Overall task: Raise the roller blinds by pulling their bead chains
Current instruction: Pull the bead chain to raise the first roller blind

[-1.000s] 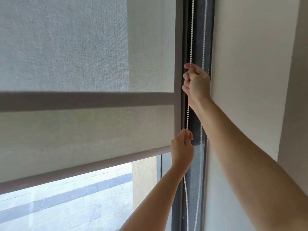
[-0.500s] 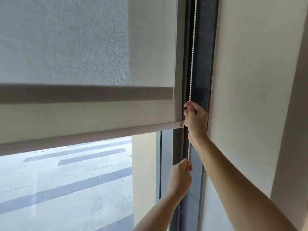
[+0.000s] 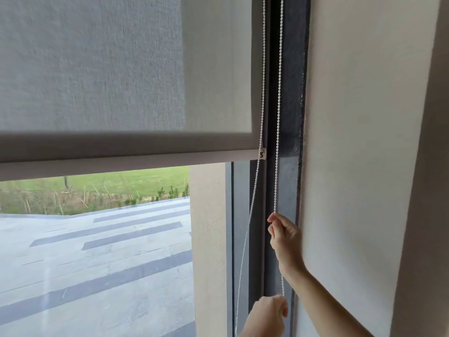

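A big grey roller blind [image 3: 121, 69] covers the top part of the window. Its bottom bar [image 3: 131, 161] hangs partway down the glass. Under the bar you can see grass and a grey paved yard [image 3: 97, 251] outside. A plain wall [image 3: 364, 142] stands on the right, next to the dark window frame [image 3: 291, 93].

A white bead chain [image 3: 279, 105] hangs in two strands just beside the right edge of the blind. The right hand [image 3: 285, 235] is closed on the right strand, pinching it with the fingertips. The left hand [image 3: 267, 314] is lower down, near the bottom edge, with its fingers curled shut around the same strand. The other strand hangs loose to their left.
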